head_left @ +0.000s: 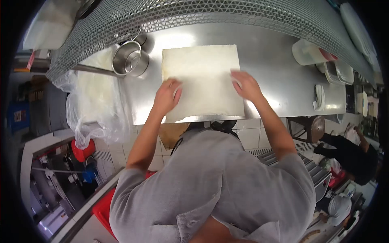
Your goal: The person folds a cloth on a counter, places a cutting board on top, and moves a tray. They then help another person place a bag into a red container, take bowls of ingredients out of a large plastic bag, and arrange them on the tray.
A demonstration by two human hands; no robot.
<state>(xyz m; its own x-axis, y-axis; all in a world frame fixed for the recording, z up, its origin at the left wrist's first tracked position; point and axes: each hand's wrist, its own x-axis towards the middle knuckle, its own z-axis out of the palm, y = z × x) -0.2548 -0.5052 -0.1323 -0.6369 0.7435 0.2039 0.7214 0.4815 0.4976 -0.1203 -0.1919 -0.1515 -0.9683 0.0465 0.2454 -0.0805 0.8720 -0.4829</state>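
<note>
A pale, flat rectangular sheet, seemingly of pastry dough (200, 95), lies on the steel table (275, 77) in front of me, its near edge close to the table's front. At its left side is my left hand (166, 96), thumb apart from the slightly bent fingers. My right hand (247, 86) is over the opposite side edge, with fingers extended inward and the thumb spread. Both hands are a little blurred, and neither has anything gripped in it.
A steel pot (139, 61) stands at the back left, beside a clear plastic bag (97, 103) holding pale sheets. Plastic containers (306, 52) and a white cloth (319, 96) are on the right. A mesh shelf (194, 21) overhangs the back. Another person (350, 156) is at far right.
</note>
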